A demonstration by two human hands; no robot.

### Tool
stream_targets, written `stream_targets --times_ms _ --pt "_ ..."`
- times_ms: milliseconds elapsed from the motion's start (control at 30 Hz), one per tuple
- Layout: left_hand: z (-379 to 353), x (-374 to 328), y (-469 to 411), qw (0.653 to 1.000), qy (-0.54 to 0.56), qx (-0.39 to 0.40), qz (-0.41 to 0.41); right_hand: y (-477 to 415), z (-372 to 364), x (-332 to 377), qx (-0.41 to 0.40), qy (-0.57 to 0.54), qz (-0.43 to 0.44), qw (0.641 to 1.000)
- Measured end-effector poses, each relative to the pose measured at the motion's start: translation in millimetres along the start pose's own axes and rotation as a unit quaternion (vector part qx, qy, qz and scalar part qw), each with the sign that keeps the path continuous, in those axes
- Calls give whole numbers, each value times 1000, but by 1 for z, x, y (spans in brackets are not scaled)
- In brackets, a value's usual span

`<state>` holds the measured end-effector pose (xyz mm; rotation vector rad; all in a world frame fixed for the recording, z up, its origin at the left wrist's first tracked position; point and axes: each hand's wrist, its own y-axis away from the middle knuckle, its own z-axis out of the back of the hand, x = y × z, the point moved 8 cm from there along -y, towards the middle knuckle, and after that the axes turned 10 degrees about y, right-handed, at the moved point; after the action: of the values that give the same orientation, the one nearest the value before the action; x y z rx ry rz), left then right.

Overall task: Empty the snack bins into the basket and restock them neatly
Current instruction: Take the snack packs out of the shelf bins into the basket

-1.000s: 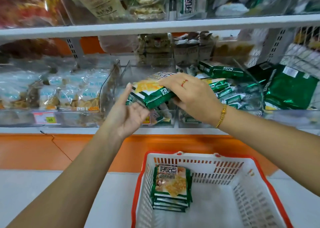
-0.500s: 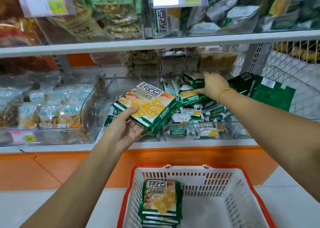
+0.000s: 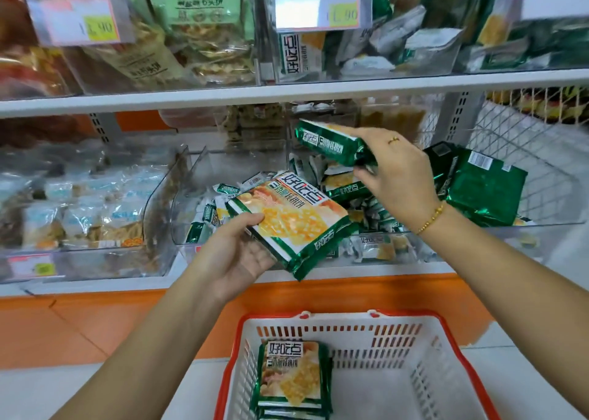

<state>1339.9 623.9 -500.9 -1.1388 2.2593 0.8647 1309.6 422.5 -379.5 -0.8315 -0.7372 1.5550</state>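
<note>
**A:** Where are the packs sitting right now?

**B:** The left hand (image 3: 236,257) is gripping 1 pack (image 3: 293,222) just in front of the bin (image 3: 223,164), with the thumb on top and the fingers underneath. The right hand (image 3: 398,174) is holding a 2nd pack (image 3: 328,143) by its right end, with the fingers curled round it, above the far right of the bin.

**A:** And how would you be doing this step well?

**B:** It's looking like emptying. I'd be laying the 2nd pack flat on the 1st, labels matching, then lowering both onto the stack (image 3: 293,375) lying at the basket's (image 3: 344,314) left side.

**A:** Is anything crowding the move?

**B:** The shelf (image 3: 287,95) is hanging close above the right hand, so I'd be drawing it nearward before raising it. The bin's clear front wall is standing in the way of a low exit. The basket's right half is lying open, and only its red rim is needing clearing.
</note>
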Motion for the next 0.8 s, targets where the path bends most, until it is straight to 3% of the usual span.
stream_targets --times_ms 133,267,400,500,567,633,700,767,800 --pt "-13 25 19 999 37 8 17 49 62 45 -82 -85 85 989" --pt "-15 49 39 996 80 35 8 84 82 77 -59 -138 142 978" --pt "-7 79 62 992 108 70 15 111 73 80 26 -160 90 983" --pt "12 102 73 994 110 23 19 134 73 82 98 -244 6 965" --pt "25 114 80 993 116 -14 14 147 81 74 128 -353 -124 919" --pt "36 126 85 989 142 -28 4 168 79 57 121 -451 -288 836" --pt "44 136 90 987 156 -36 -5 198 60 47 173 -520 -445 708" --pt "50 145 94 989 139 -48 -10 222 43 60 271 -577 -496 589" --pt "52 148 95 991 125 -53 -9 228 40 68 303 -592 -496 558"
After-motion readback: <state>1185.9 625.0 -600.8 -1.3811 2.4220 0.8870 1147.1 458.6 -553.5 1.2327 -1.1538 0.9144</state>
